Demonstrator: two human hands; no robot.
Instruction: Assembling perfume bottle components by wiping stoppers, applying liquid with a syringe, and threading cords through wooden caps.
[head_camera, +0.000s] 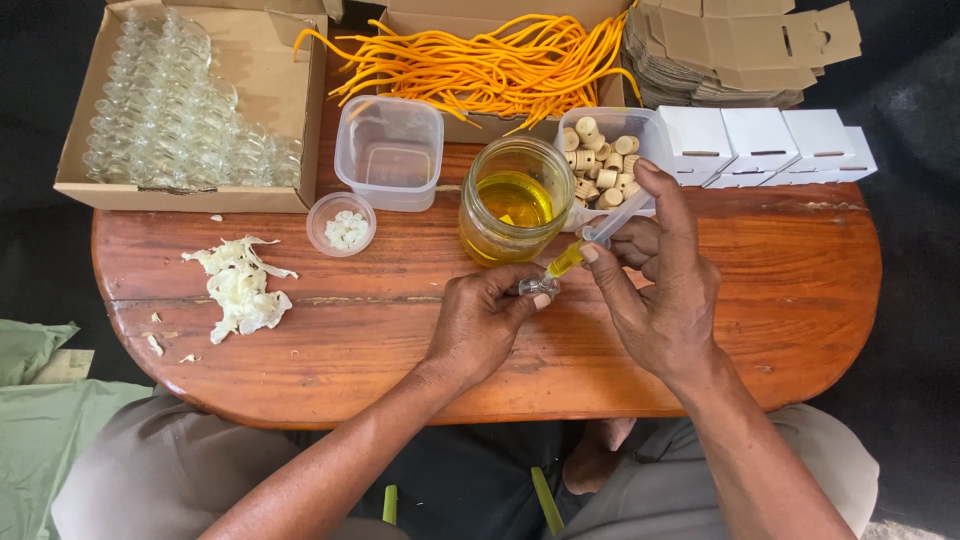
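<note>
Looking down from the head view, the left hand (480, 325) pinches a tiny glass vial (540, 287) between thumb and fingertips, just below the middle of the frame. The right hand (660, 290) closes around a syringe (590, 245) filled with yellow liquid, thumb up near the plunger end, the tip angled down into the vial's mouth. Both hands meet above the wooden table (800, 290), almost touching each other.

The vial looks light, hard and breakable, and probably slick if any oil reaches it; its sides seem the safest place to hold, leaving the mouth free. The syringe looks like light, stiff plastic, best held along the barrel.

Just above the hands, at centre frame, stands an open glass jar (515, 205) of yellow liquid. Right of it sits a clear tub of corks (605, 160), then a row of small white boxes (765, 145). An empty plastic container (390, 150) and a small round dish (342, 222) holding white bits lie left of the jar. Upper left, a cardboard box holds rows of empty vials (180, 100); orange cords (480, 65) fill another box at top centre. White shreds (240, 285) lie at the left.
</note>
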